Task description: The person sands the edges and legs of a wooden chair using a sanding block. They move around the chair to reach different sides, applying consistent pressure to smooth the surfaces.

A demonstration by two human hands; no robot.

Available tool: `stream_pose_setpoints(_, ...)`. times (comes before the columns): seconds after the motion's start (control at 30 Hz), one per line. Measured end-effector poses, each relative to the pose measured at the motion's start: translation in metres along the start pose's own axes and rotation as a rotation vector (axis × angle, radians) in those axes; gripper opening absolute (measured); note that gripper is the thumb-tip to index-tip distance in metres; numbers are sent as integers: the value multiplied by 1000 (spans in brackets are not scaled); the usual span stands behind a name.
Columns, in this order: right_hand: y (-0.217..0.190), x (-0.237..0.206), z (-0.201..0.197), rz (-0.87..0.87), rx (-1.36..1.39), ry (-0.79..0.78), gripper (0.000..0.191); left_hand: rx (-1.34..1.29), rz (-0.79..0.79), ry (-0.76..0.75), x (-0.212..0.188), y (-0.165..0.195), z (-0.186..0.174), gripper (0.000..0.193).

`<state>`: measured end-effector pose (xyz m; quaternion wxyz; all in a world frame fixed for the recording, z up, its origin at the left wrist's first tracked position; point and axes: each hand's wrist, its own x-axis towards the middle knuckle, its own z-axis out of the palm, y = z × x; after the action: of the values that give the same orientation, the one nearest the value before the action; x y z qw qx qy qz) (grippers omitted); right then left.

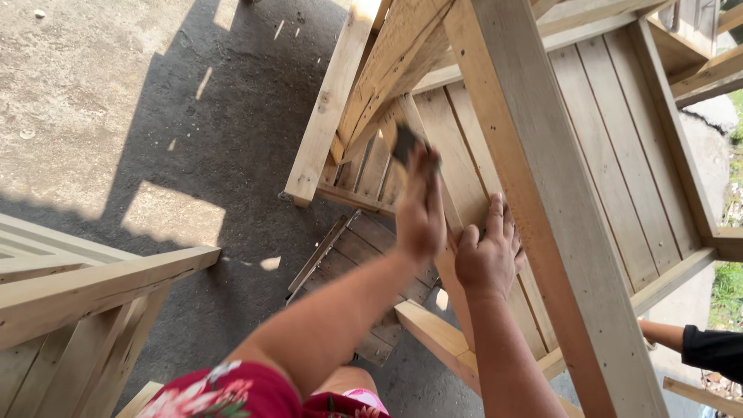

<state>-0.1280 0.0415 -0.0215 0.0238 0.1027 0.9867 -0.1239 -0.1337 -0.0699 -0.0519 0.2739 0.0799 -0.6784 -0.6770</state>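
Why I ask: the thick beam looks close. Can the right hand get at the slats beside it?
Probably yes: the right hand already rests on the slats, left of the thick beam, with nothing between.

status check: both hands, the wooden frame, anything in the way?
Left hand pressing a dark sanding piece on a slat. Right hand braced flat on the wooden frame. Another person's arm at the far edge, apart.

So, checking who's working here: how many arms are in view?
3: the left hand holding a dark block, the right hand on the wooden frame, another person's forearm at right.
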Motion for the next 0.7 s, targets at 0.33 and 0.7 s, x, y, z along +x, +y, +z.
stream_pose_setpoints(0.33,24,10,23,112,255,61,54,381,491,-565,-10,14,-60,32)
stream_pose_setpoints(0.7,96,-19,66,147,1103,492,43,478,450,-627,-9,-9,-41,20)
